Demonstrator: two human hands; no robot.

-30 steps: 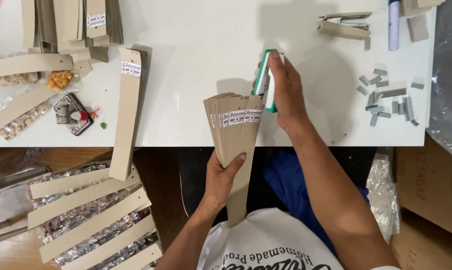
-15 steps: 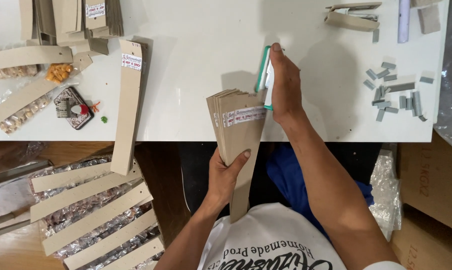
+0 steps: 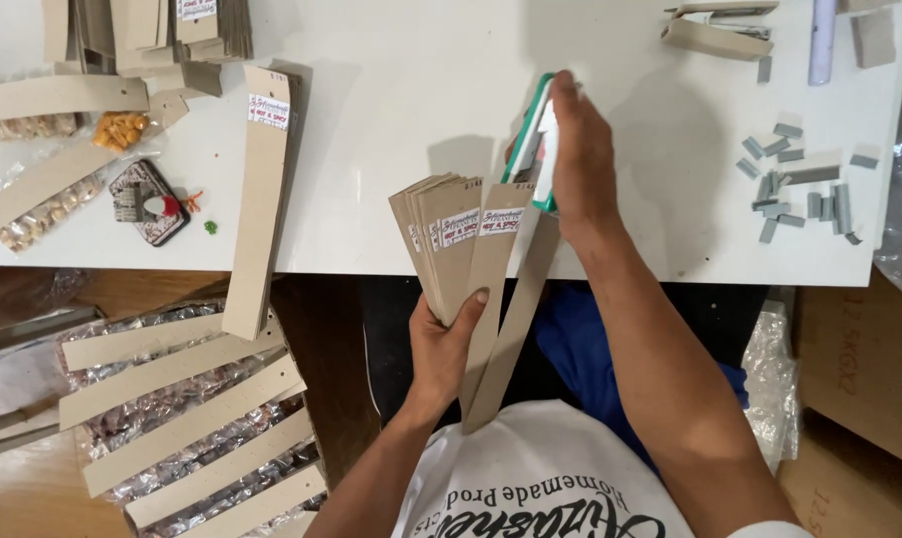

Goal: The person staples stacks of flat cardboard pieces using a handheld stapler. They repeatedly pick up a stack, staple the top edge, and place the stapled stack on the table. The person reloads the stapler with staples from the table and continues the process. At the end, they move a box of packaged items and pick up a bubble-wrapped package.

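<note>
My left hand (image 3: 445,344) grips a fanned bundle of long brown cardboard strips (image 3: 463,261) with small white labels near their tops, held upright at the near edge of the white table (image 3: 391,110). My right hand (image 3: 577,159) is closed around a green and white stapler (image 3: 533,139), pressed against the top right strip of the bundle. One strip has slid apart from the fan, toward the stapler.
Another long labelled strip (image 3: 257,199) hangs over the table edge at left. Stacked strips (image 3: 152,25) and snack packets (image 3: 32,169) lie far left. Loose staple bars (image 3: 800,184) sit at right, a second stapler (image 3: 715,30) at the back. Foil packs with card strips (image 3: 187,423) lie below left.
The bundle has fanned out and one strip has separated to the right. My right hand with the stapler has come down onto that strip's top.
</note>
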